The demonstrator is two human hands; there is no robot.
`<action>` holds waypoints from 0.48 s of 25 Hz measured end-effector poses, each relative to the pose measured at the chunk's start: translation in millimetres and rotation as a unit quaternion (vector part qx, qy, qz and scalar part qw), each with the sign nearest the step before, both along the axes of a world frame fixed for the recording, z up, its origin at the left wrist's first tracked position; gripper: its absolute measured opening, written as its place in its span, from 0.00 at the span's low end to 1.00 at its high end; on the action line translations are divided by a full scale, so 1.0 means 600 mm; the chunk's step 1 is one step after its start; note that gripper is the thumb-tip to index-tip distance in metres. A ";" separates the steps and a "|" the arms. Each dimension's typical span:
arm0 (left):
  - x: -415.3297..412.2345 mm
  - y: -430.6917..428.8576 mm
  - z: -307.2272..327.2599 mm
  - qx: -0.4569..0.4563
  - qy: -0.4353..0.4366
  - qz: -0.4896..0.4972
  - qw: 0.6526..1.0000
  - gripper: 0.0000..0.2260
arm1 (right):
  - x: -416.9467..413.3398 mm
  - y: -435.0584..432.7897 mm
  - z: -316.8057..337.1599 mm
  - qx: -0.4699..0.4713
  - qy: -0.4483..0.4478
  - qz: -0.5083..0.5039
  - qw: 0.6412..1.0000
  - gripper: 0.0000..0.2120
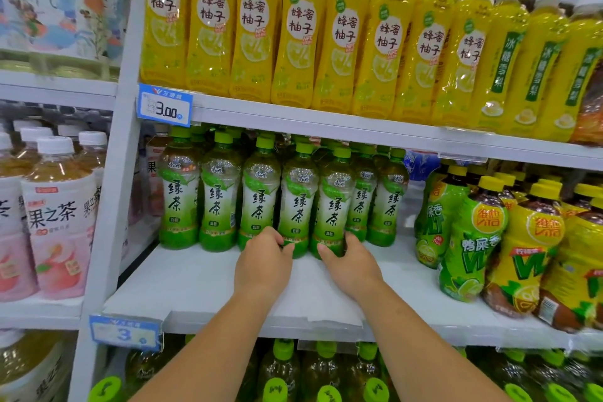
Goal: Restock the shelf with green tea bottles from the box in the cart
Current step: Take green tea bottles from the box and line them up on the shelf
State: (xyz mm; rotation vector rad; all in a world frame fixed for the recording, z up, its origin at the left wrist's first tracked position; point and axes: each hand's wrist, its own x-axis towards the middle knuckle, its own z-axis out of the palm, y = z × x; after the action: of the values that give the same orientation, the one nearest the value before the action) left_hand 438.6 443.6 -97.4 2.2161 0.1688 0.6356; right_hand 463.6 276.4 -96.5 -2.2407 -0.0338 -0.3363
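Left hand (264,259) curled round one green tea bottle (295,206), low down; right hand (347,259) curled round the next bottle (334,209); held low, likely to nudge both level with the row (220,202) beside the fingers.

Green tea bottles (222,199) — upright on white shelf (182,281).

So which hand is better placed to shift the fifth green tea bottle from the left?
Probably the right hand: its fingers curl round the base of the fifth bottle. The left hand grips the fourth bottle beside it and would have to let go and cross over.
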 end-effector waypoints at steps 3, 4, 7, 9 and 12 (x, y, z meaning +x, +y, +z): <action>0.000 0.000 0.001 -0.018 -0.010 -0.011 1.000 0.07 | -0.005 -0.001 0.005 0.084 -0.018 -0.015 0.996 0.25; 0.000 -0.001 0.003 -0.027 -0.013 -0.015 0.999 0.07 | -0.007 -0.002 0.008 0.098 -0.019 -0.017 0.995 0.25; -0.004 -0.003 0.010 -0.045 -0.021 -0.028 0.998 0.07 | -0.014 0.001 0.010 0.095 -0.021 -0.006 0.995 0.22; -0.009 -0.004 0.013 -0.050 -0.019 -0.036 0.998 0.08 | -0.019 0.002 0.010 0.082 -0.018 0.011 0.996 0.19; -0.014 -0.005 0.016 -0.055 -0.021 -0.041 0.997 0.08 | -0.039 -0.002 0.021 0.057 -0.004 0.039 0.998 0.19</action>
State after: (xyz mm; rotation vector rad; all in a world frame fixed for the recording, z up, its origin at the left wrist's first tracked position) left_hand 430.3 440.5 -87.6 2.0906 0.0876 0.6126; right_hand 440.2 275.0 -84.2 -2.1196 -0.1035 -0.2986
